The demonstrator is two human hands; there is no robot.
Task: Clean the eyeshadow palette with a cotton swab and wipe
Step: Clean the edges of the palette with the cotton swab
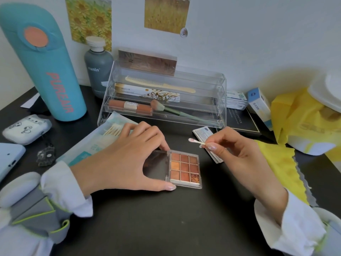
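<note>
From the head view, a clear organizer, a teal bottle and yellow cloth ring the dark counter, where the left hand, partly hiding the lid, grips the open eyeshadow palette, while the right hand pinches a cotton swab just above it.

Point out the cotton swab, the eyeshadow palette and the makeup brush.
cotton swab (196,142): head view, on its stick.
eyeshadow palette (185,168): head view, on the centre pan.
makeup brush (156,105): head view, on its bristles.
</note>
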